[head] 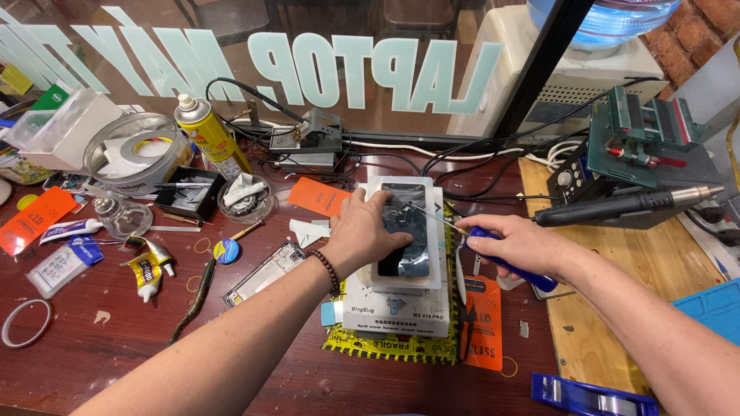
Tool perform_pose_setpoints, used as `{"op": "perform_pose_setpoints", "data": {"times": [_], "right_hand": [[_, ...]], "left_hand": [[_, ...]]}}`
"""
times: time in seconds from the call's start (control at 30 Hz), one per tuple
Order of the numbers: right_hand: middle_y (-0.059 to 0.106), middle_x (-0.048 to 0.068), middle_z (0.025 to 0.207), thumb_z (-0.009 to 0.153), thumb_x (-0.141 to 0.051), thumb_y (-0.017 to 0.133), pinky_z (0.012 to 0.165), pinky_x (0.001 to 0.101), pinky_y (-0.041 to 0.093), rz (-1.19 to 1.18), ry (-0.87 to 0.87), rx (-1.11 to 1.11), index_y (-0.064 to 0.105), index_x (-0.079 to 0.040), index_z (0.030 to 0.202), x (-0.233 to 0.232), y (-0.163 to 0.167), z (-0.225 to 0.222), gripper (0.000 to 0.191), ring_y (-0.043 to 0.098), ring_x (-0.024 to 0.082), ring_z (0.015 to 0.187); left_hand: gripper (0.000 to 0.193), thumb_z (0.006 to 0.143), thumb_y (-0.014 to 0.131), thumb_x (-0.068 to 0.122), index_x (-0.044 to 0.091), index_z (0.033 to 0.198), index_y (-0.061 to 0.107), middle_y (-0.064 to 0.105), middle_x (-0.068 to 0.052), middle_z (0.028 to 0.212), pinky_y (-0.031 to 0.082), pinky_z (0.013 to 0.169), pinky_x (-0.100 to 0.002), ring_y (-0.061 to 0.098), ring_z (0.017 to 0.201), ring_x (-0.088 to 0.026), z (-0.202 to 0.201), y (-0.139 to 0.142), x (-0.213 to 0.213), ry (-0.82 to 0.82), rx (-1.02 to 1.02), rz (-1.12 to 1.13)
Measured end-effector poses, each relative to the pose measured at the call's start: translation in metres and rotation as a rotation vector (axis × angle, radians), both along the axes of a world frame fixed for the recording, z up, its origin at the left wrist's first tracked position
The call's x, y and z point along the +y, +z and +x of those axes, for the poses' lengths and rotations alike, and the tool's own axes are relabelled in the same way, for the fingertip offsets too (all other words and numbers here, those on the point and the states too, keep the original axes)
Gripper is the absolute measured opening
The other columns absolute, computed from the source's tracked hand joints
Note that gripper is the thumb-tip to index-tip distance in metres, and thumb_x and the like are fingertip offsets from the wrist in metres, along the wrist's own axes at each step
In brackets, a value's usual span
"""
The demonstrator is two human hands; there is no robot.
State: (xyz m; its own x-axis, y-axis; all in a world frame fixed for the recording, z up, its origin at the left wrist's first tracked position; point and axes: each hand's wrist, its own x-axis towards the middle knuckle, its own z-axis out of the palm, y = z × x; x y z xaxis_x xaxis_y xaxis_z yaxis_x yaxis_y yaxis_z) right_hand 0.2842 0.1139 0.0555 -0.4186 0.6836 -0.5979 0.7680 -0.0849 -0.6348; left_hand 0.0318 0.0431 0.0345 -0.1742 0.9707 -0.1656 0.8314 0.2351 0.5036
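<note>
An opened phone [407, 231] lies face down on a white heating pad machine [397, 304] in the middle of the wooden desk. My left hand [364, 233] lies flat over the phone's left side and presses it down. My right hand [515, 245] grips a blue-handled screwdriver [505, 262], whose thin metal shaft [435, 216] reaches to the upper part of the phone. A beaded bracelet [327, 268] is on my left wrist.
A yellow spray can [206, 132], a round clear tub [131, 154], glue tubes [146, 270], a phone frame [266, 270] and orange cards lie at the left. Black tweezers [465, 323] rest beside the machine. A hot air tool [628, 206] and a green clamp [644, 135] stand at the right.
</note>
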Motion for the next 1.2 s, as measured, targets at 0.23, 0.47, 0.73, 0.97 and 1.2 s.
{"op": "perform_pose_setpoints", "data": {"times": [0.23, 0.47, 0.73, 0.97, 1.2], "right_hand": [[0.06, 0.002, 0.077, 0.095, -0.036, 0.064, 0.049, 0.03, 0.047, -0.011, -0.007, 0.027, 0.059, -0.035, 0.141, 0.0025, -0.0042, 0.0018, 0.047, 0.056, 0.013, 0.056], [0.057, 0.003, 0.074, 0.096, -0.038, 0.064, 0.051, 0.0298, 0.05, 0.046, 0.01, -0.006, 0.06, -0.036, 0.141, 0.002, -0.0072, 0.0011, 0.046, 0.058, 0.012, 0.057], [0.06, 0.0, 0.081, 0.095, -0.043, 0.063, 0.052, 0.0298, 0.053, 0.053, -0.001, -0.051, 0.06, -0.039, 0.14, 0.0044, -0.0045, -0.0026, 0.045, 0.06, 0.013, 0.059], [0.062, 0.001, 0.084, 0.095, -0.043, 0.063, 0.053, 0.029, 0.054, 0.052, -0.004, -0.074, 0.059, -0.04, 0.141, 0.0041, -0.0001, -0.0038, 0.046, 0.062, 0.012, 0.06], [0.063, 0.001, 0.083, 0.095, -0.043, 0.063, 0.053, 0.0285, 0.052, 0.041, -0.012, -0.061, 0.06, -0.039, 0.141, 0.0045, 0.0004, -0.0045, 0.046, 0.061, 0.012, 0.06]], "left_hand": [[0.089, 0.069, 0.089, 0.049, 0.019, 0.144, 0.052, 0.043, -0.015, 0.144, 0.038, 0.11, -0.056, 0.04, 0.138, -0.034, 0.0001, 0.0004, 0.0022, 0.0, 0.013, -0.016], [0.089, 0.069, 0.089, 0.049, 0.019, 0.144, 0.053, 0.045, -0.014, 0.142, 0.039, 0.108, -0.057, 0.042, 0.137, -0.034, -0.0001, 0.0006, 0.0012, 0.001, 0.01, -0.012], [0.089, 0.068, 0.089, 0.05, 0.02, 0.144, 0.052, 0.045, -0.014, 0.143, 0.038, 0.108, -0.057, 0.041, 0.138, -0.034, -0.0002, 0.0011, 0.0009, 0.0, 0.01, -0.015], [0.09, 0.069, 0.089, 0.05, 0.02, 0.145, 0.051, 0.046, -0.013, 0.141, 0.039, 0.108, -0.057, 0.042, 0.137, -0.033, 0.0001, 0.0005, 0.0027, -0.008, 0.014, -0.022], [0.09, 0.069, 0.089, 0.05, 0.02, 0.145, 0.052, 0.046, -0.013, 0.14, 0.039, 0.108, -0.057, 0.043, 0.136, -0.033, -0.0003, 0.0, 0.0023, -0.007, 0.017, -0.024]]}}
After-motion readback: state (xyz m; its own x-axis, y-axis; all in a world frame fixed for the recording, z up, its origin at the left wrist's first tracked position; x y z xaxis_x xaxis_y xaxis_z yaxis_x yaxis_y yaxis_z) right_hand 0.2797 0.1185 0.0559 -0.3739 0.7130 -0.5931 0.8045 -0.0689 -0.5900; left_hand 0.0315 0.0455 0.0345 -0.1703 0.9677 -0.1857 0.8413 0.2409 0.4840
